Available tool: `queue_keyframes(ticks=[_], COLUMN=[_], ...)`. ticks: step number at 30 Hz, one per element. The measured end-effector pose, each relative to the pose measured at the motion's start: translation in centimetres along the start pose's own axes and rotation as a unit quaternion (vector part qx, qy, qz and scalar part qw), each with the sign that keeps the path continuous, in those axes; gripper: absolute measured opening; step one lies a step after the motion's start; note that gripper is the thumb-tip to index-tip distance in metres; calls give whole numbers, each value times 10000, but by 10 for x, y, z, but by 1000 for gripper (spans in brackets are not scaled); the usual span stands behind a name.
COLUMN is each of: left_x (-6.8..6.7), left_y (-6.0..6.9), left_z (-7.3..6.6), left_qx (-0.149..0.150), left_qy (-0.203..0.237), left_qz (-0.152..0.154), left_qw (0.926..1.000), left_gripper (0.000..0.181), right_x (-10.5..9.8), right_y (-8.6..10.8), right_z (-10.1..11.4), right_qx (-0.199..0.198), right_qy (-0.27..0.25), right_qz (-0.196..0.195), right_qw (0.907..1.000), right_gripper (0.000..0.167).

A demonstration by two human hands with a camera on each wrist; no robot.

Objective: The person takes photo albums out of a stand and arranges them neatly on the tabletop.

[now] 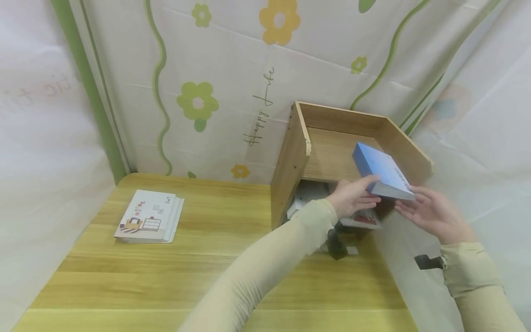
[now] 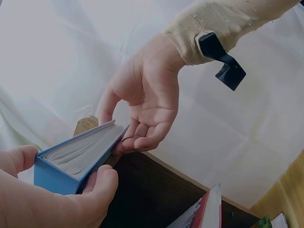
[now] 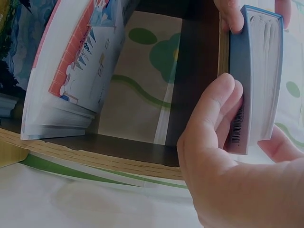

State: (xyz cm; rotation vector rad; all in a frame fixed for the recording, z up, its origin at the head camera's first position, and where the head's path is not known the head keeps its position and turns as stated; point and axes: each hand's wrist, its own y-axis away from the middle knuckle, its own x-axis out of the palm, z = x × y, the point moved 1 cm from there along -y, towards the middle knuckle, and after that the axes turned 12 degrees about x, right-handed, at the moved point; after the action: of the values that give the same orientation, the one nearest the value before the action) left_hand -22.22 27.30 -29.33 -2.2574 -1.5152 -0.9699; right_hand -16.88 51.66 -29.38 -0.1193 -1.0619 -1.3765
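Note:
A thick blue book (image 1: 383, 168) with white pages is held tilted at the front of the top of a small wooden shelf (image 1: 290, 170). My left hand (image 1: 354, 197) pinches its near left corner, thumb on the cover and fingers beneath. At the near right corner, my right hand (image 1: 435, 214) holds the book between thumb and fingers. The right wrist view shows the blue book (image 3: 241, 85) with a barcode on its back cover, beside the shelf board. In the left wrist view its page edges (image 2: 78, 149) fan slightly.
Several books (image 1: 361, 219) stand in the shelf's lower compartment, one with a red picture cover (image 3: 71, 52). On the left of the wooden table (image 1: 224, 258) lies a small stack of white books (image 1: 147, 216). A flower-patterned curtain (image 1: 224, 152) hangs behind.

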Motion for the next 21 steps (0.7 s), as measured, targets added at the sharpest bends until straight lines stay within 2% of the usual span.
queue_keyframes(ticks=[3, 11, 16, 21], left_x=[0, -6, -9, -13], left_y=[1, 0, 3, 8], left_z=[-1, 2, 6, 9], left_qx=[54, 195, 190, 229], left_qy=[-22, -110, -275, -689], left_qz=[-12, 233, 291, 431], left_qw=[10000, 9995, 9990, 9964], left_gripper=[34, 26, 31, 37], right_x=[-1, 0, -2, -1], right_y=[0, 2, 5, 8], right_z=[0, -5, -10, -15], right_qx=[15, -23, 14, 33], right_qy=[90, 385, 279, 145], right_qz=[44, 342, 843, 1264], right_qw=[9999, 9987, 9960, 9919], right_gripper=[21, 22, 30, 35])
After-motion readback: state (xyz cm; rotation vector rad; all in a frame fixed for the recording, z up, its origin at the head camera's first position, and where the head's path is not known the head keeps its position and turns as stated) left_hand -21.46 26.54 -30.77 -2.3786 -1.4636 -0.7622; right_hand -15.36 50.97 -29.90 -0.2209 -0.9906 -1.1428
